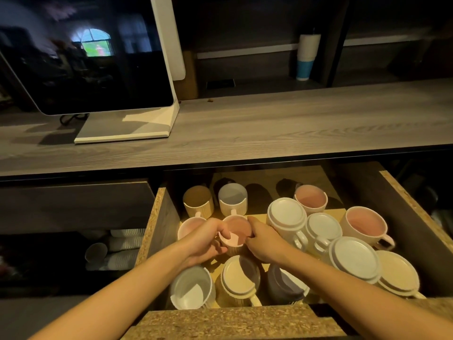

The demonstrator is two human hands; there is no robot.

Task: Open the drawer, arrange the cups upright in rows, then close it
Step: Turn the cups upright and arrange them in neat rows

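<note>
Small pale-pink cup (236, 233), mouth up, darker pink inside, gripped on either side by curled left hand (206, 241) and right hand (264, 244), left of centre in open chipboard-edged drawer (159, 217), beside upside-down white cups (286, 213).

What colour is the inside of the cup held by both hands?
Pink. The head view looks down into the cup, gripped by left hand and right hand.
</note>
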